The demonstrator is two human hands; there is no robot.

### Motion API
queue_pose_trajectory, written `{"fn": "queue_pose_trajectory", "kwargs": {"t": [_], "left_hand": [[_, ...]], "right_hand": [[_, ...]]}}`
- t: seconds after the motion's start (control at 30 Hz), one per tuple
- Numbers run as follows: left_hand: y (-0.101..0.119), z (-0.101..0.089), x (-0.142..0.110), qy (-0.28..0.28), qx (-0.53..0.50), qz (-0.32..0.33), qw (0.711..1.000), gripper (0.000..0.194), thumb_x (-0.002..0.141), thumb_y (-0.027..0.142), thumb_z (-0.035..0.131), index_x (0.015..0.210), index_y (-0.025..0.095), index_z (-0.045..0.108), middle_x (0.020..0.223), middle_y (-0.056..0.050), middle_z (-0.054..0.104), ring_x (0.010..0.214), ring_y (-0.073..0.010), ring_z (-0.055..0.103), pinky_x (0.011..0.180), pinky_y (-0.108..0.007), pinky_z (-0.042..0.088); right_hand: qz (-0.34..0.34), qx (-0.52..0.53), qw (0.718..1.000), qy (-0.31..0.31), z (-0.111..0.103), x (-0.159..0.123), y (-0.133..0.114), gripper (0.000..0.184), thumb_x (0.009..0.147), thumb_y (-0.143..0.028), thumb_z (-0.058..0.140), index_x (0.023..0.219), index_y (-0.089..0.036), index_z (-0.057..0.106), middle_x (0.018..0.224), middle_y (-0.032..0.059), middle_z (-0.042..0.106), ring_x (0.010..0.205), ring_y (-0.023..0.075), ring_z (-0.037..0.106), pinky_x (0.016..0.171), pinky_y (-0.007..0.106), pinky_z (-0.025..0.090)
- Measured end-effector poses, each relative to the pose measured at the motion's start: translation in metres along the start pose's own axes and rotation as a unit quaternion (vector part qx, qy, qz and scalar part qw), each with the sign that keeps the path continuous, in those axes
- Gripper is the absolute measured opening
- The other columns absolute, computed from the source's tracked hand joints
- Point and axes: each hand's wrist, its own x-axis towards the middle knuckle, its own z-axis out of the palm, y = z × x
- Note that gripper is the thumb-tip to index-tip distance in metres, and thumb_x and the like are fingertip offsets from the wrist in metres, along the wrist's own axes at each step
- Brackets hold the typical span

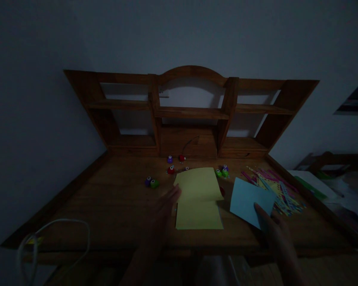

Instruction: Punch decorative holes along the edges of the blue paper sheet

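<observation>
The right hand (275,228) is clamped on a blue paper sheet (246,198), at 3 o'clock from the yellow paper (199,216); its upper edge slants from 10 toward 4 o'clock. The yellow paper lies on the surface (119,198), long axis running 12 to 6. The left hand (163,206) meets its 9 o'clock edge; whether it grips, I cannot tell. Colored strips (283,194) lie at the blue paper sheet's 2 o'clock.

1. A wooden shelf (191,113) stands along the back of the table (116,202), against a pale wall (179,35).
2. A purple toy (148,181) and a green toy (154,184) sit side by side, left of centre.
3. Colourful strips (286,200) lie in a loose pile at the right.
4. A white cable (62,219) loops over the front left edge.
</observation>
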Motion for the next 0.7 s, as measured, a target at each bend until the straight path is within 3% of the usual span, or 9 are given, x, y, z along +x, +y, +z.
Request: {"fn": "queue_pose_trajectory", "kwargs": {"t": [0.13,0.27,0.5,0.7], "left_hand": [[-0.009,0.015,-0.015,-0.101,0.041,0.064,0.992,0.061,0.087,-0.003,0.031,0.138,0.025,0.049,0.142,-0.002,0.051,0.13,-0.0147,0.048,0.108,-0.034,0.044],[-0.009,0.019,-0.03,-0.163,0.058,0.098,0.98,0.075,0.077,-0.01,0.029,0.142,0.025,0.044,0.149,-0.002,0.042,0.139,-0.0156,0.035,0.111,-0.035,0.04],[0.002,0.013,-0.039,-0.224,0.07,0.117,0.965,0.084,0.07,-0.009,0.036,0.148,0.021,0.034,0.156,-0.002,0.027,0.147,-0.0242,0.011,0.115,-0.048,0.033],[-0.004,0.018,-0.046,-0.213,0.089,0.11,0.967,0.06,0.087,0.001,0.041,0.144,0.022,0.04,0.152,-0.004,0.037,0.144,-0.0226,0.023,0.114,-0.044,0.037]], "right_hand": [[-0.014,-0.032,0.999,0.011,-0.001,-0.002,-0.002,0.056,0.061,-0.058,0.074,0.092,-0.012,0.074,0.087,0.0083,0.074,0.086,0.0333,0.066,0.066,0.035,0.052],[-0.05,-0.031,0.998,0.008,-0.001,-0.009,-0.009,0.048,0.06,-0.052,0.074,0.09,-0.015,0.075,0.081,0.0082,0.074,0.089,0.035,0.066,0.072,0.037,0.053],[-0.055,-0.021,0.998,0.014,0.003,-0.015,-0.015,0.048,0.06,-0.051,0.073,0.093,-0.016,0.075,0.085,0.0083,0.075,0.096,0.0361,0.065,0.079,0.038,0.052],[-0.052,-0.02,0.998,0.004,0.004,-0.017,-0.018,0.044,0.06,-0.049,0.072,0.089,-0.016,0.075,0.081,0.0078,0.074,0.092,0.0359,0.065,0.076,0.039,0.053]]}}
